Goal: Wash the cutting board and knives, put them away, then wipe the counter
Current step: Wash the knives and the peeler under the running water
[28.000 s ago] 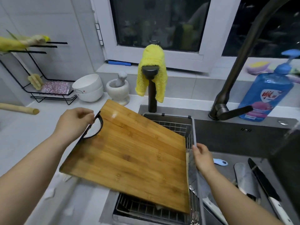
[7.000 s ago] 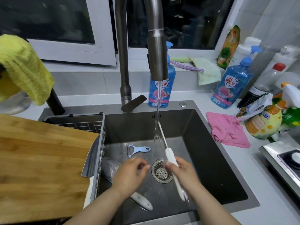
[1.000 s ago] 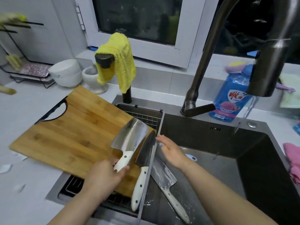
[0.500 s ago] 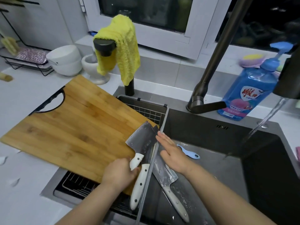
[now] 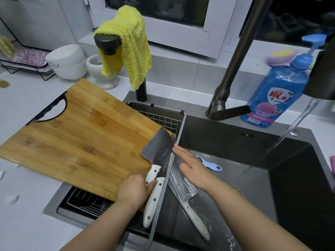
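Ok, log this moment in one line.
left hand grips cleaver over cutting board | right hand flat beside blade | knife in sink | water running

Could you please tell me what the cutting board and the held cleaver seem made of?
Cutting board: likely bamboo, matte, with glued strips and node marks. Cleaver: dull grey metal blade, probably steel; glossy white riveted handle, perhaps plastic.

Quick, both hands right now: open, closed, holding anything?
Left hand: grips the cleaver by its white handle.
Right hand: open, fingers straight, holding nothing.
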Demonstrator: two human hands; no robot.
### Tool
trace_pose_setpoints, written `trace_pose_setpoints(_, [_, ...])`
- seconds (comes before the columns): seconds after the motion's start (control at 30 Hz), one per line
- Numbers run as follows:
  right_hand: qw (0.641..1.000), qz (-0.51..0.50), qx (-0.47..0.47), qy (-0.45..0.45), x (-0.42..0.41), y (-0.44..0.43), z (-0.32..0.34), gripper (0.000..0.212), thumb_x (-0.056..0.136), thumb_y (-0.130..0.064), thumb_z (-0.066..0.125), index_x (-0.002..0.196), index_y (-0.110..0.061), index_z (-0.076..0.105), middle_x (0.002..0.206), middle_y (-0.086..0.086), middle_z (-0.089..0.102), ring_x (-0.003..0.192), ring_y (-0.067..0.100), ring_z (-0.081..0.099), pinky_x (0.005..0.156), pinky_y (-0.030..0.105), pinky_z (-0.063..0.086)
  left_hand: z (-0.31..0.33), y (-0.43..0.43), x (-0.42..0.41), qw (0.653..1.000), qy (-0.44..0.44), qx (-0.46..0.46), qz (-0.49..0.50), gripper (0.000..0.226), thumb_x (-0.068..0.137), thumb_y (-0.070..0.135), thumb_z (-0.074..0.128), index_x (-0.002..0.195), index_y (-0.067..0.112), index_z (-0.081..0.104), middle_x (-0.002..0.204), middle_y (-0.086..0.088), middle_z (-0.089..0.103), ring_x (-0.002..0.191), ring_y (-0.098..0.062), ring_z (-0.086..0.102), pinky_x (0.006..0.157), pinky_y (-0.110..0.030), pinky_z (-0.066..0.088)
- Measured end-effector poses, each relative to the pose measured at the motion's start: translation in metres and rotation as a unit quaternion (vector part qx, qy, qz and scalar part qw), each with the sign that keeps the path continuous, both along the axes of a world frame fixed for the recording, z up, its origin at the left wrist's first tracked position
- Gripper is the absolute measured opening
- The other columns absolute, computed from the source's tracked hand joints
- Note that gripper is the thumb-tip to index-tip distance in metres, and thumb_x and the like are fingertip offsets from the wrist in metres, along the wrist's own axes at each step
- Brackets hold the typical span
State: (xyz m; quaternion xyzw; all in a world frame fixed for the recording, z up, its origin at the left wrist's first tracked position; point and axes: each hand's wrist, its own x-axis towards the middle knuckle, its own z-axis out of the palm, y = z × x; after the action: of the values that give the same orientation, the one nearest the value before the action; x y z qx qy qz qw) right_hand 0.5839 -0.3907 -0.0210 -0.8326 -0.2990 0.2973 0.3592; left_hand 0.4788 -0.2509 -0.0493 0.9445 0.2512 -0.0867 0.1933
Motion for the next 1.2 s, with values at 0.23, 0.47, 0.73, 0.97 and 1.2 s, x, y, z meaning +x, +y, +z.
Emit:
trace_pose_setpoints(0.23, [0.996,-0.081,-0.015,0.031,-0.003,-0.035,-0.034,0.048,0.093,0.003,0.031,0.137,-0.014,0.039,0.144,0.004,0.040,0.134,0.014,0.035,0.098,0.010,0.022,0.002,-0.005,0.005,0.999,0.034,0.011,-0.028,0.043,0.093,0.045,0.040,0.123,0.015,0.050,0.125,-0.002,0.043,0.103,-0.023,0.057,0.080,-0.030,0.042])
trace_pose_setpoints(0.47, [0.977,-0.071,-0.199,0.038,0.005,-0.063,-0.076,0.040,0.091,-0.008,0.044,0.131,-0.007,0.047,0.136,0.009,0.051,0.121,0.022,0.050,0.092,0.019,0.034,-0.005,-0.003,0.005,0.997,-0.050,0.055,-0.033,0.047,0.094,0.045,0.030,0.122,0.016,0.055,0.114,-0.004,0.055,0.109,-0.023,0.050,0.086,-0.033,0.043])
trace_pose_setpoints(0.73, [0.945,0.007,-0.323,0.044,-0.003,-0.061,-0.106,0.038,0.090,-0.031,0.049,0.120,-0.007,0.051,0.127,0.017,0.055,0.115,0.029,0.053,0.090,0.027,0.042,0.006,-0.044,0.025,0.981,-0.124,-0.037,-0.144,0.063,0.092,0.047,0.036,0.146,0.021,0.013,0.155,0.005,0.003,0.142,-0.011,0.011,0.112,-0.021,0.010])
trace_pose_setpoints(0.97, [0.933,0.057,-0.355,0.028,-0.018,-0.051,-0.128,0.039,0.085,-0.031,0.057,0.116,-0.009,0.054,0.124,0.013,0.056,0.116,0.028,0.053,0.092,0.030,0.042,-0.008,-0.046,0.032,0.977,-0.066,0.093,-0.182,0.065,0.074,0.051,0.031,0.117,0.012,0.061,0.125,-0.009,0.060,0.114,-0.021,0.059,0.100,-0.033,0.041])
trace_pose_setpoints(1.2, [0.918,0.052,-0.393,-0.011,-0.025,-0.041,-0.145,0.037,0.091,-0.022,0.050,0.125,-0.008,0.047,0.131,0.011,0.053,0.121,0.026,0.051,0.098,0.031,0.041,-0.021,-0.044,0.031,0.965,-0.120,0.147,-0.180,0.063,0.074,0.049,0.034,0.123,0.012,0.041,0.130,-0.012,0.056,0.125,-0.023,0.039,0.105,-0.038,0.018])
